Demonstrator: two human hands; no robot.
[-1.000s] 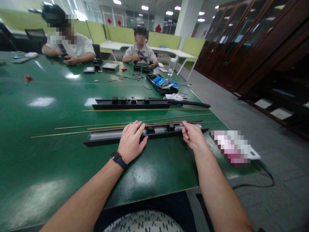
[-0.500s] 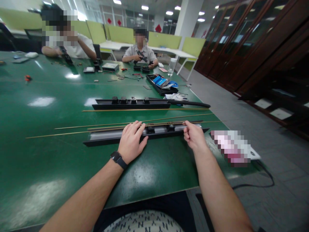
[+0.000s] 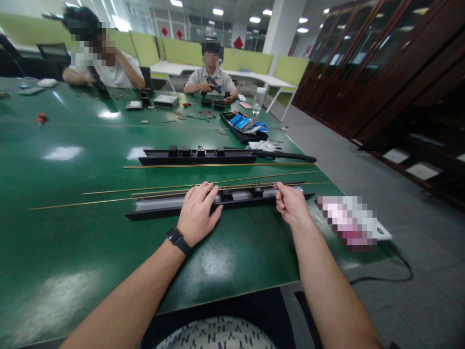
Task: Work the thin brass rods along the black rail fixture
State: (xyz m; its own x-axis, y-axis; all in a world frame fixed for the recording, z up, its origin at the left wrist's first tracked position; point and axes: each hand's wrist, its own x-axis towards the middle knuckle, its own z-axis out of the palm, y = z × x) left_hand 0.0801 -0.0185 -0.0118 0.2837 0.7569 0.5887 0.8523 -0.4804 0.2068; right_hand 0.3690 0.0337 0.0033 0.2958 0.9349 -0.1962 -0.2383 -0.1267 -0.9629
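Note:
In front of me lies a long black rail (image 3: 163,212) with a silvery channel and small black blocks (image 3: 257,191) in it. My left hand (image 3: 199,211) straddles the rail, fingers over its far side and thumb along the near side. Above the rail's right part, my right hand (image 3: 291,202) is closed in a pinch on a thin brass rod (image 3: 83,203). That rod runs leftward past my left hand and sticks out beyond the rail's left end. Part of it is hidden by my left fingers. Another brass rod (image 3: 109,191) lies just behind the rail.
Farther back lie a second black rail (image 3: 163,159) with several blocks, another brass rod (image 3: 145,167) and a black tray (image 3: 238,134) holding blue packets. A blurred-out pink-and-white item (image 3: 348,223) is at the right edge. Two people (image 3: 212,77) sit across the green table (image 3: 90,252).
The brass rod's left end has slid a little farther left. My right hand has shifted very slightly left; my left hand and the rail have stayed put.

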